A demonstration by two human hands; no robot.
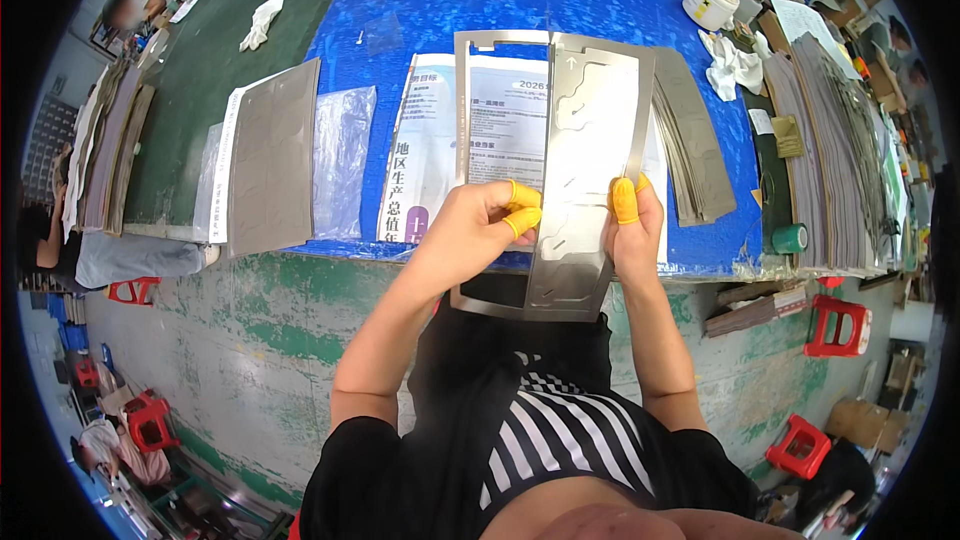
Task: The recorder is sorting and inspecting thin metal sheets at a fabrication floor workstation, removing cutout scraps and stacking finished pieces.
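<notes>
A thin silvery metal sheet (590, 155) is held up over the table's front edge, its near end overhanging my lap. Its left half is an open rectangular frame, and its right half is a shiny panel with wavy pressed outlines and small slots. My left hand (485, 225), with yellow finger cots, reaches across the opening and pinches the panel's inner edge. On the right edge, my right hand (635, 225) grips the sheet, a yellow cot on its thumb. Under the sheet lies a printed newspaper (425, 130), seen partly through the opening.
A stack of metal sheets (690, 150) lies right of the newspaper. Left stand a grey sheet with white paper (270, 155) and a clear plastic bag (343, 155). Tall stacks (830, 150) line the right side. A white tub (710, 2), white gloves (733, 67) and red stools (838, 325) are around.
</notes>
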